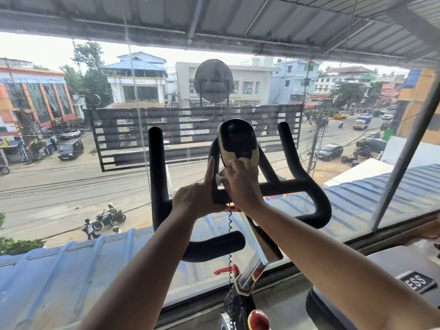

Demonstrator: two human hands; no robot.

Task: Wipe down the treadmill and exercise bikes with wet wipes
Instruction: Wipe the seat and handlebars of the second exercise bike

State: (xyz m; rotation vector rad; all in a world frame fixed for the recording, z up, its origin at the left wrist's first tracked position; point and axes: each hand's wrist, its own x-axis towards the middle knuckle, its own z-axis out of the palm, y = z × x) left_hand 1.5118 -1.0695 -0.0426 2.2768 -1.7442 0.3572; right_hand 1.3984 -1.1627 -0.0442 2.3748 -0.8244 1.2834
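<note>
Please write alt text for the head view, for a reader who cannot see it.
The right hand holds a white wet wipe against the lower edge of an exercise bike's console, while the left hand grips the black handlebar. Behind the window lies a street.

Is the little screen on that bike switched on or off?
Off, apparently: the console screen is dark, showing no digits or glow.

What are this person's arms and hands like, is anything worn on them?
Nothing is worn. The left hand and right hand are bare, without gloves, and no rings show. The left forearm and right forearm are bare too: no sleeves, watch or bands in view.
</note>
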